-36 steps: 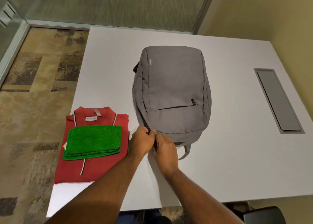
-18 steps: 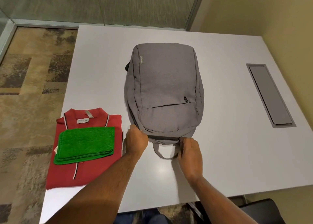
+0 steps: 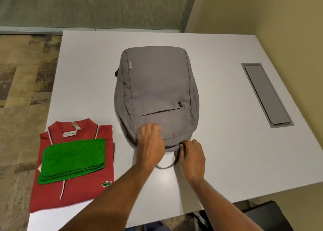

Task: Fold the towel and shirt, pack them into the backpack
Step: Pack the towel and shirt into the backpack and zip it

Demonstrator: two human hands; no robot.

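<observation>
Surface: white, carries every item below.

Backpack: grey, lying flat, front panel up, long axis running away from the person. Its top end, with the carry loop, faces the person; the main zip line runs around that near end. It sits just ahead of both hands, so the opening move lies along the near edge, right corner first.

Shirt: red polo, folded, collar away from the person, lying to the left of the backpack and apart from it, near the surface's left front corner.

Towel: green, folded, stacked on the shirt's upper half. Both are nearer the left hand than the right.

Left hand: rests on the backpack's near left portion, fingers loosely bent over the fabric, apparently steadying it; whether they grasp anything cannot be told.

Right hand: at the near right corner, fingers curled and pinched at the zip line; the puller itself is too small to confirm.

Judgement: folding looks done; the backpack is being opened, packing not yet begun.
</observation>
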